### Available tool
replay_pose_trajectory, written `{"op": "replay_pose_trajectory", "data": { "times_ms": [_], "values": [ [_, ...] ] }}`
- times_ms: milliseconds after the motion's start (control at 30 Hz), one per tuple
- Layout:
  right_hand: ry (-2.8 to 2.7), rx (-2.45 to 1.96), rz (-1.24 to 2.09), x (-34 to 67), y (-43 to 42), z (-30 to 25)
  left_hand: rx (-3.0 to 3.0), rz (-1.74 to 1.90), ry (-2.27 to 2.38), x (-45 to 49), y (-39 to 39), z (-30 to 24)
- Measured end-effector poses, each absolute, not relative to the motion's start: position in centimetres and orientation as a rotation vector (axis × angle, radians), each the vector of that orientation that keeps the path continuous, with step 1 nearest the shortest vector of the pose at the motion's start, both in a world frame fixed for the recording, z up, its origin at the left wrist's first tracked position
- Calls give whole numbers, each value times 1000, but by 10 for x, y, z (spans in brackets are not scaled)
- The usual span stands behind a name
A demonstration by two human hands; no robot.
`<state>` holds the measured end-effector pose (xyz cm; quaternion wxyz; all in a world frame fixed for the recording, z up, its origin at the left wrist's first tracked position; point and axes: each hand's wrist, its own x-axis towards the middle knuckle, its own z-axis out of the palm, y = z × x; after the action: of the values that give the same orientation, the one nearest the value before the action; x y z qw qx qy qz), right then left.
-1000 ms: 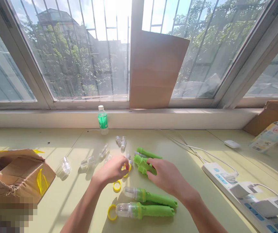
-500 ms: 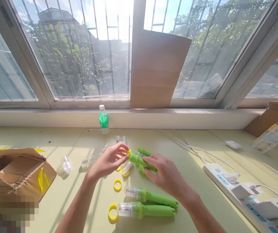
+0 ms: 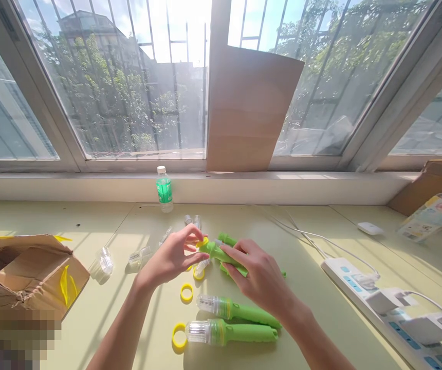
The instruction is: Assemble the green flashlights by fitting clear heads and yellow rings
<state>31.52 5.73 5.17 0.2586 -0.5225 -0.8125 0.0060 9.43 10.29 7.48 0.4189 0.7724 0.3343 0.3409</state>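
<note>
Pinching a yellow ring (image 3: 202, 243) between thumb and fingers, the left hand (image 3: 175, 254) is holding it against the wide end of a green handle (image 3: 215, 251). Its back is facing upward, the fingers are arching over the ring, and the forearm is slanting in from the lower left. The right hand (image 3: 255, 267) is gripping the green handle from above, its fingers lying along the top, its forearm slanting in from the lower right. Both hands are covering a good deal: the right one is hiding the handle's rear part and much of another green piece (image 3: 228, 271) beneath, while the left one is partly blocking a clear cap (image 3: 165, 236). How far the ring is sitting on the handle is proving hard to make out. A cardboard box (image 3: 43, 288) is running off the left edge. The bright green handle is being held over the worktop (image 3: 101, 216), its collared end pointing left. Nearer the person, two capped green tubes (image 3: 250, 335) are lying side by side, loose yellow rings (image 3: 181, 293) resting near their clear ends.
</note>
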Motion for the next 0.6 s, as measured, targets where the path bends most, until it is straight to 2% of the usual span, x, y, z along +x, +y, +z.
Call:
{"op": "replay_pose_trajectory", "data": {
  "times_ms": [600],
  "values": [
    [-2110, -1257, 55, 313, 55, 50, 1954, 985, 886, 97, 100, 77]
  ]
}}
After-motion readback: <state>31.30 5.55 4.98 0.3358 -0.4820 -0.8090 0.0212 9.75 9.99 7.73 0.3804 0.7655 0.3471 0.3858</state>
